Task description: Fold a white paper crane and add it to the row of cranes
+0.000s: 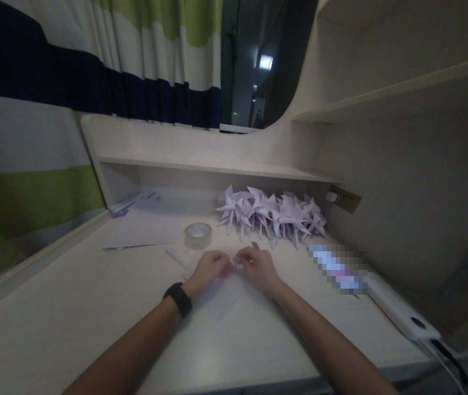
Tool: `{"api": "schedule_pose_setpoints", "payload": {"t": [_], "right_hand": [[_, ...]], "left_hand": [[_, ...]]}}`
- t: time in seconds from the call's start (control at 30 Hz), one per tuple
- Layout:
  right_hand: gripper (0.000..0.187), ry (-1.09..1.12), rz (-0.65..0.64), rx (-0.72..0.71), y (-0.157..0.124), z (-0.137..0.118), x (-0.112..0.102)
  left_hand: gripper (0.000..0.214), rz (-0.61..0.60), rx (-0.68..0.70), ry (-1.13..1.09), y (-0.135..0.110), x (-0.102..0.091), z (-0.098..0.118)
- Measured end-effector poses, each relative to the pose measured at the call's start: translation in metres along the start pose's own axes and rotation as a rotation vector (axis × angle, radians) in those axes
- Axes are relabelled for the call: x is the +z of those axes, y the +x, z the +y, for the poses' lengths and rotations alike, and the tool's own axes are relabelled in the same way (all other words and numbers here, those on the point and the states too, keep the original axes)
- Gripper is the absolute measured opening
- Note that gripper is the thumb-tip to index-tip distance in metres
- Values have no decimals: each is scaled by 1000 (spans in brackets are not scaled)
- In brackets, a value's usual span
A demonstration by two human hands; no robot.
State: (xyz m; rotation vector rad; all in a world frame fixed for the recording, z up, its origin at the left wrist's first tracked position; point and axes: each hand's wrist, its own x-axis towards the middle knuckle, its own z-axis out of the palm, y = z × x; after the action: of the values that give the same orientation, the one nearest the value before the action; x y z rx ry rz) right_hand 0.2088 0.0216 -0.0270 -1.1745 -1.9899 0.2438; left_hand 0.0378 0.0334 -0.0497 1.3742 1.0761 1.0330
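Note:
My left hand [213, 269], with a dark watch on its wrist, is closed on a piece of white paper [220, 299] over the middle of the desk. Close beside it, my right hand [257, 267] pinches at the paper's upper corner, thumb and forefinger together. The paper is blurred, and part of it is hidden under my left hand. A thin rolled paper stick [176, 258] lies just left of my left hand. Behind the hands sits a roll of clear tape [198, 236]. A small dark-tipped tool [255, 245] lies partly hidden beyond my right hand.
Several white paper pinwheels [275, 211] are heaped at the back. Paper sheets [145, 222] lie back left, with rolled paper sticks [135, 202] behind them. A blurred-out phone [336, 267] and a white power strip [400, 307] with cables lie right. A low shelf [217, 164] overhangs the back.

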Motion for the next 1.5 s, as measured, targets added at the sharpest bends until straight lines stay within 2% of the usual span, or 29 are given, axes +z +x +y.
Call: {"api": "schedule_pose_setpoints", "payload": {"t": [0.7, 0.83, 0.97, 1.1, 1.2, 1.3, 1.5], "right_hand": [[19, -178, -165, -138, 0, -4, -9], [19, -247, -196, -159, 0, -6, -11], [18, -280, -187, -116, -1, -9, -15], [13, -345, -237, -104, 1, -10, -20], [18, -248, -267, -129, 2, -8, -22], [24, -102, -299, -96, 2, -6, -22], [7, -94, -308, -52, 0, -6, -21]], "left_hand": [[18, -17, 29, 34, 2, -2, -5], [18, -10, 85, 146, 2, -3, -4], [16, 6, 182, 342, -3, -2, 2], [18, -5, 244, 458, -8, -1, 5], [20, -25, 243, 488, -9, 0, 5], [17, -38, 265, 503, -9, -1, 6], [15, -32, 286, 531, -9, -2, 8]]}}
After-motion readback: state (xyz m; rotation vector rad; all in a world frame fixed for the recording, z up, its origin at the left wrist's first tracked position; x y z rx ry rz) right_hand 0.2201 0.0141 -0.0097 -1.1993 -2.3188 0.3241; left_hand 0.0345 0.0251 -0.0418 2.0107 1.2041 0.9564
